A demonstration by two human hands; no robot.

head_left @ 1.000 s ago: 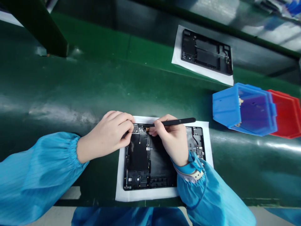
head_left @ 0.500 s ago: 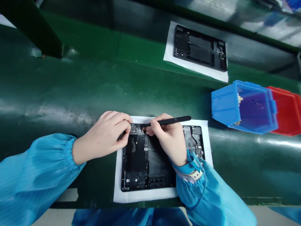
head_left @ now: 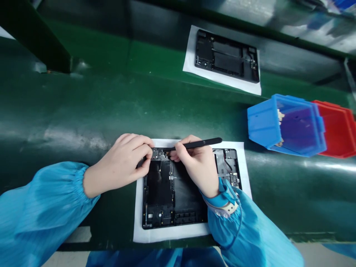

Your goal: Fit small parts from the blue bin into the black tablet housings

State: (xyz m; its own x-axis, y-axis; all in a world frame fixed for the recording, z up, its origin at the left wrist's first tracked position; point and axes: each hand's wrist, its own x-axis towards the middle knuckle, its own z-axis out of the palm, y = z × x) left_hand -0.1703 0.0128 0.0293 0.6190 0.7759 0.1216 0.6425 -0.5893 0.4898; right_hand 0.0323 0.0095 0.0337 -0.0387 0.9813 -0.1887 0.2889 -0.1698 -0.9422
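Observation:
An open black tablet housing [head_left: 160, 185] lies on a white sheet at the front of the bench, its inner parts exposed. My right hand [head_left: 198, 161] pinches black tweezers [head_left: 207, 142], held nearly level, rear end to the right. Their tips point into the upper left part of the housing, by small parts and a thin wire [head_left: 160, 165]; the fingers partly hide the tips. My left hand [head_left: 126, 161] is closed, fingers curled at the housing's upper left corner. Whatever else its fingertips pinch is hidden. My right forearm covers some of the housing's right side.
Another open tablet housing [head_left: 226, 55] lies on a white sheet [head_left: 190, 55] farther back. On the right, a blue bin [head_left: 263, 122] with small pale parts stands beside a red bin [head_left: 340, 129]. A dark green post [head_left: 47, 40] rises at the back left. A coiled cord [head_left: 239, 222] hangs from my right wrist.
The view has shifted slightly, so the back housing and bins appear farther left. Both hands keep nearly the same place on the housing, with the tweezers still in my right hand.

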